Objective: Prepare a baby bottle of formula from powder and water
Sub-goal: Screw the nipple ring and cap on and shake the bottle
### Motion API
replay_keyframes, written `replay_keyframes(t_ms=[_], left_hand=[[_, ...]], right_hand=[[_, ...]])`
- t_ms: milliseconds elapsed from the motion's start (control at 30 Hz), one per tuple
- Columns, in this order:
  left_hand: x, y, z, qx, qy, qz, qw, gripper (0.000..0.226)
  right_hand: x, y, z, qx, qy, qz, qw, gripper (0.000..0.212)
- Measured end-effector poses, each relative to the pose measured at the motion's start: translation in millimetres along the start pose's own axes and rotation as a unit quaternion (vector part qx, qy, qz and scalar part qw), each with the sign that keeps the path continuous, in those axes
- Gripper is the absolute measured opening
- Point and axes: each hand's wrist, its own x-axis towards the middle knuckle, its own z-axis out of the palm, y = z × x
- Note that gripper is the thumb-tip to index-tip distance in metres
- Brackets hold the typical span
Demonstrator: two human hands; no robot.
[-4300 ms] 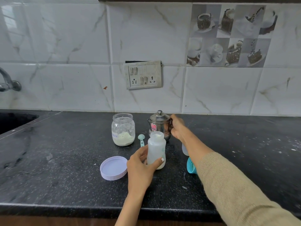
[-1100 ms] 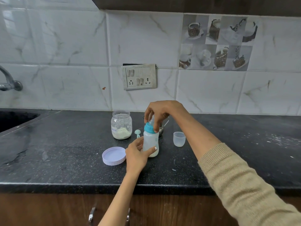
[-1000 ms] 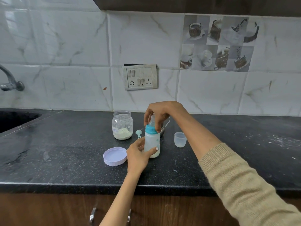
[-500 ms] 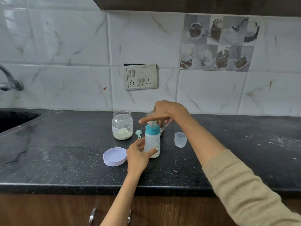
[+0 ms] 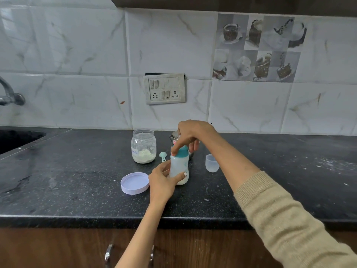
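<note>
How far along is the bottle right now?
Done: milky liquid fills the bottle. In hand: left hand grips its body while right hand grips the teal collar. Left: clear cap and jar lid lie off on the counter.

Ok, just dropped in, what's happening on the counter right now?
A person is closing up a baby bottle. The left hand grips the bottle's body, upright on the black counter, while the right hand holds the teal collar from above, apparently screwing it on. The formula jar stands open behind, its lilac lid lying flat beside the bottle. A small scoop and the clear cap wait nearby.
</note>
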Motion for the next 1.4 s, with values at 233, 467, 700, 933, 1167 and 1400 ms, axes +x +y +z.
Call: replay_keyframes(t_ms=[233, 467, 700, 933, 1167, 1400], left_hand=[[0.9, -2.7, -0.3, -0.003, 0.002, 0.000, 1.000, 0.067], [2.2, -4.4, 0.8, -0.008, 0.001, 0.006, 1.000, 0.063], [0.5, -3.2, 0.0, -0.002, -0.004, 0.009, 1.000, 0.062], [0.9, -3.4, 0.0, -0.006, -0.002, 0.006, 1.000, 0.062], [-1.2, -1.2, -0.9, 0.002, 0.001, 0.005, 1.000, 0.064], [-2.2, -0.3, -0.3, -0.009, 0.001, 0.002, 1.000, 0.063]], right_hand=[[-16.1, 80.7, -11.1, 0.218, 0.163, 0.004, 0.962, 0.052], [-16.4, 133.1, 51.9, 0.124, -0.013, 0.096, 0.988, 0.094], [-6.6, 133.0, 85.7, 0.164, 0.058, 0.103, 0.979, 0.083], [-32.1, 82.1, 25.1, 0.185, 0.161, -0.025, 0.969, 0.069], [-39.8, 39.4, -12.0, 0.099, 0.169, -0.078, 0.977, 0.063], [-41.1, 14.3, -11.3, -0.040, 0.148, -0.093, 0.984, 0.067]])
